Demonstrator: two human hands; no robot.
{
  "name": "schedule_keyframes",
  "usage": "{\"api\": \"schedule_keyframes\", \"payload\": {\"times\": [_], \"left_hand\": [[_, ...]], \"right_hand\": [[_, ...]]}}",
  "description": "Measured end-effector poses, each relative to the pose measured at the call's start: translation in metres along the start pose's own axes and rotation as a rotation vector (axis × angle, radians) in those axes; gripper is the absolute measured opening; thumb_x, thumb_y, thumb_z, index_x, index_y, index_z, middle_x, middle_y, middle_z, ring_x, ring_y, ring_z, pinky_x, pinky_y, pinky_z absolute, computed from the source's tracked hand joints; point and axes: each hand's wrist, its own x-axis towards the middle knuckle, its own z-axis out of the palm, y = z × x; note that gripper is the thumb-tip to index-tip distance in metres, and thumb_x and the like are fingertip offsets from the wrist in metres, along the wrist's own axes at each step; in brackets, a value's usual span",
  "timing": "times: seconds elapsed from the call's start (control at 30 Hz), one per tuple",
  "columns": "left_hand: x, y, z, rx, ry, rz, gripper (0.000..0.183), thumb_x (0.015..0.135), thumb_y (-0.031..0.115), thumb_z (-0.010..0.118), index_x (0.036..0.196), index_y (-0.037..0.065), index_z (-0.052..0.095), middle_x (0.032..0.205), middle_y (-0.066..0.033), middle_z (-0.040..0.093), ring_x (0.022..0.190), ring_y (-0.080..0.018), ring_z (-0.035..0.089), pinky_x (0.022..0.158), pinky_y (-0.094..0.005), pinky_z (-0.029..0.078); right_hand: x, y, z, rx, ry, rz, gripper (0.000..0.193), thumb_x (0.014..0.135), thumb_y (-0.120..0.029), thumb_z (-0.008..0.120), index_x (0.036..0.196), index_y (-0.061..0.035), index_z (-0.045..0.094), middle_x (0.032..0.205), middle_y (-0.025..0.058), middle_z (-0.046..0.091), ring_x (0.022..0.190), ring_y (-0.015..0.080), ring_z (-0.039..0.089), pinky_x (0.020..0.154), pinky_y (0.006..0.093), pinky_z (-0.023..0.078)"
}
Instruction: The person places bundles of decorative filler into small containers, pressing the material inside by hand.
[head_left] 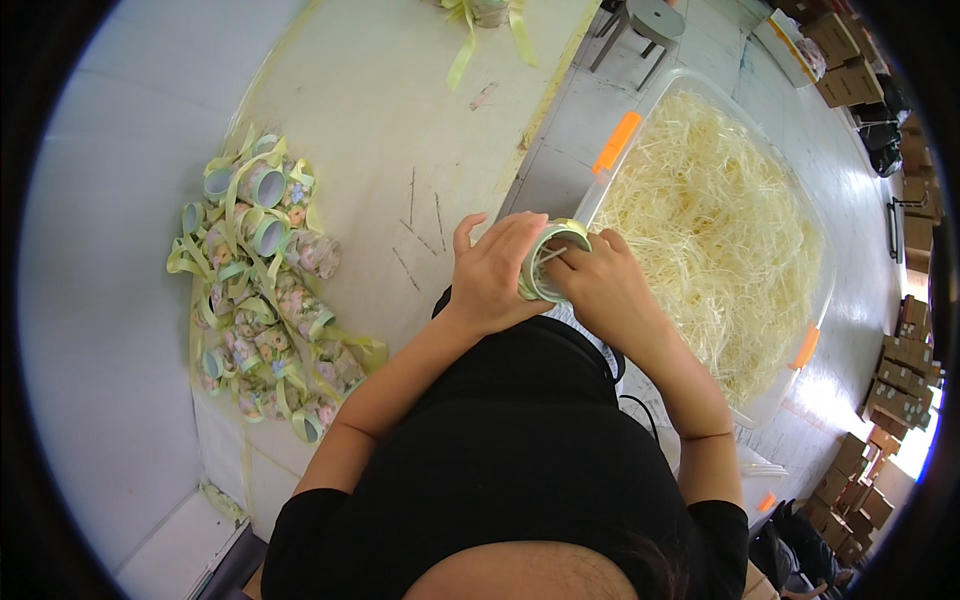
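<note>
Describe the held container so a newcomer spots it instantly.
Find the big clear bin of pale shredded filler, right of centre. Just left of it, the left hand holds a green-rimmed round container, with the right hand at its opening. Unlike the ribboned containers heaped on the table, this one is held.

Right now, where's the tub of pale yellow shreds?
In the head view, the tub is on the person's right, beside the right hand, with the grey stool near its far end.
</note>
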Motion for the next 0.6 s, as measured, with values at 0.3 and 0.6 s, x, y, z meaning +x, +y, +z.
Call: {"api": "schedule_keyframes", "payload": {"times": [0.3, 0.6], "left_hand": [[-0.003, -0.003, -0.009, -0.040, -0.055, -0.083, 0.099, 0.053, 0.030, 0.085, 0.128, 0.003, 0.028, 0.112, -0.0098, 0.059, 0.101, -0.0227, 0.057, 0.096, -0.0452, 0.025], [0.000, -0.006, -0.011, -0.067, 0.059, -0.049, 0.106, 0.051, 0.023, 0.087, 0.132, 0.002, 0.022, 0.111, -0.0157, 0.058, 0.100, -0.0275, 0.056, 0.093, -0.0426, 0.031]], "right_hand": [[-0.022, -0.003, -0.044, 0.362, 0.318, 0.049, 0.035, 0.062, 0.007, 0.056, 0.094, -0.0050, 0.063, 0.094, 0.0079, 0.064, 0.082, 0.0258, 0.062, 0.069, 0.0347, 0.049], [-0.029, 0.003, -0.041, 0.684, 0.418, 0.118, 0.038, 0.061, 0.013, 0.050, 0.093, -0.0024, 0.063, 0.090, 0.0119, 0.064, 0.074, 0.0285, 0.062, 0.063, 0.0342, 0.051]]}}
